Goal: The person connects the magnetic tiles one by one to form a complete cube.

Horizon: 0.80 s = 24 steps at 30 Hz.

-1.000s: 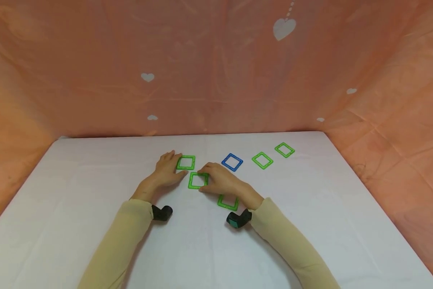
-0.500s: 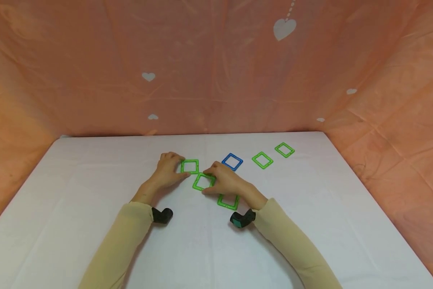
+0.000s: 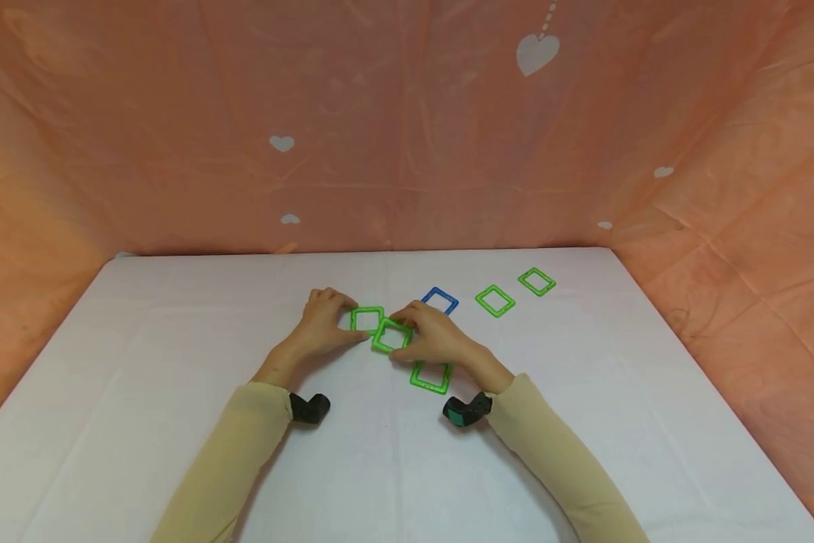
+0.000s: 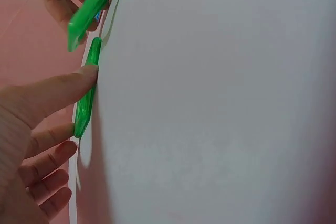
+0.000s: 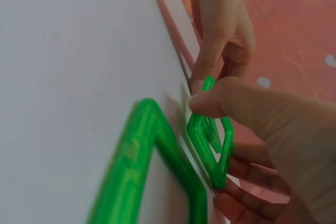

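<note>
In the head view, my left hand (image 3: 320, 326) grips a green square magnetic tile (image 3: 367, 308), an open frame, by its left side. The left wrist view has the thumb on the near edge of this tile (image 4: 86, 100) and fingers behind it, low over the white table. My right hand (image 3: 440, 337) pinches a second green square tile (image 3: 379, 334) between thumb and fingers. This second tile is tilted, and its left corner overlaps the first tile. In the right wrist view a third green tile (image 5: 126, 169) looms close, below the right hand.
That third green tile (image 3: 428, 388) lies on the white table (image 3: 352, 467) under the right wrist. Behind the right hand is a blue square tile (image 3: 447, 296), partly covered. Two more green tiles (image 3: 505, 309) lie farther right. An orange curtain (image 3: 407, 151) hangs behind the table.
Both hands have moved slightly right with their tiles. The left hand's fingers have closed on its tile's edge. The right hand's tile has turned and come up to overlap the other.
</note>
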Available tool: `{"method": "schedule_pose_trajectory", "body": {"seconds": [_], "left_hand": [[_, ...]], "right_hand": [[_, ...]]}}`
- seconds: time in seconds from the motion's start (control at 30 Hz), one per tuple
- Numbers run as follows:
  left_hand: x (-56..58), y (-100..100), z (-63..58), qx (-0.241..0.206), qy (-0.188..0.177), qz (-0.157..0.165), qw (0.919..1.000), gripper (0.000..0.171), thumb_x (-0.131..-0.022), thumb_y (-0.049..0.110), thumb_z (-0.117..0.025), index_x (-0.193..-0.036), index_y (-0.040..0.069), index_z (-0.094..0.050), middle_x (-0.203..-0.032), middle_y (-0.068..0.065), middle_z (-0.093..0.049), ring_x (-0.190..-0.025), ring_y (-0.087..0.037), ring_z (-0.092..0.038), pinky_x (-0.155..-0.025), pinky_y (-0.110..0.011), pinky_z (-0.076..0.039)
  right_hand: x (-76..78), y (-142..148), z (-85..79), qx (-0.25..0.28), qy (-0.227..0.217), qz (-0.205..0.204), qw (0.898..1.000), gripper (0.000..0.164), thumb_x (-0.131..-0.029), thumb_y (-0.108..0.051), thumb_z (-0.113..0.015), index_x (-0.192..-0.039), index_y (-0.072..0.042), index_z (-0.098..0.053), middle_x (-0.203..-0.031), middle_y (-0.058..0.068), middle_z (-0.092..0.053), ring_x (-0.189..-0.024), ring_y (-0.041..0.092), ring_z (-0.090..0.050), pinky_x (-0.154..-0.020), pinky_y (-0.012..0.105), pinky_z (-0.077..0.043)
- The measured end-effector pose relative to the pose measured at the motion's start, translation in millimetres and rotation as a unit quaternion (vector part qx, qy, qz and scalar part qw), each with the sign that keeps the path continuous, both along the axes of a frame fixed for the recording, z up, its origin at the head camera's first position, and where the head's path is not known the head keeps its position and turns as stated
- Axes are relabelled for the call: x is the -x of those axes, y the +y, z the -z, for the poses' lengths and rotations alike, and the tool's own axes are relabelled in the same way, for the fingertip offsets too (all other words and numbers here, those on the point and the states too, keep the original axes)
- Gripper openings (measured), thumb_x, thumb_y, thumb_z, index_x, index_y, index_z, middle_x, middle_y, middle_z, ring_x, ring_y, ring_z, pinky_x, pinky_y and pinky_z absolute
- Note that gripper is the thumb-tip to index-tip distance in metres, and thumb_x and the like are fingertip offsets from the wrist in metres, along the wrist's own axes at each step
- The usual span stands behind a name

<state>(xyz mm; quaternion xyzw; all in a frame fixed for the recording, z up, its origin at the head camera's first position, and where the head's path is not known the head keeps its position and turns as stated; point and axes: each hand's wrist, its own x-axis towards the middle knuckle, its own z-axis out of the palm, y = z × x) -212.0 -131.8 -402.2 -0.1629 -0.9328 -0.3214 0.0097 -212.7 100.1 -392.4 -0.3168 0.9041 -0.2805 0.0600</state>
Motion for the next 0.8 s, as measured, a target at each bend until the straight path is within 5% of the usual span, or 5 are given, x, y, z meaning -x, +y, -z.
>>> {"method": "schedule_pose_trajectory", "body": {"seconds": [0.47,0.8], "left_hand": [[-3.5,8,-1.5,-0.022,-0.039,0.019,0.9988,0.056,-0.076,0.022,-0.080,-0.120,-0.005,-0.058,-0.120,-0.021,-0.051,-0.116,-0.036,-0.039,-0.101,-0.049,-0.037],[-6.6,15,-0.9,-0.020,-0.026,0.035,0.9989,0.055,-0.075,0.021,-0.081,-0.119,-0.005,-0.060,-0.115,-0.020,-0.053,-0.110,-0.034,-0.042,-0.096,-0.047,-0.038]], "right_hand": [[6.1,10,1.4,0.078,-0.041,-0.008,0.996,0.058,-0.080,-0.021,-0.077,-0.131,-0.005,-0.056,-0.119,0.010,-0.063,-0.107,0.023,-0.061,-0.091,0.033,-0.051],[8.4,13,2.1,0.132,-0.064,-0.009,0.989,0.071,-0.081,-0.014,-0.075,-0.143,-0.002,-0.042,-0.124,0.017,-0.059,-0.111,0.029,-0.061,-0.092,0.035,-0.052]]}}
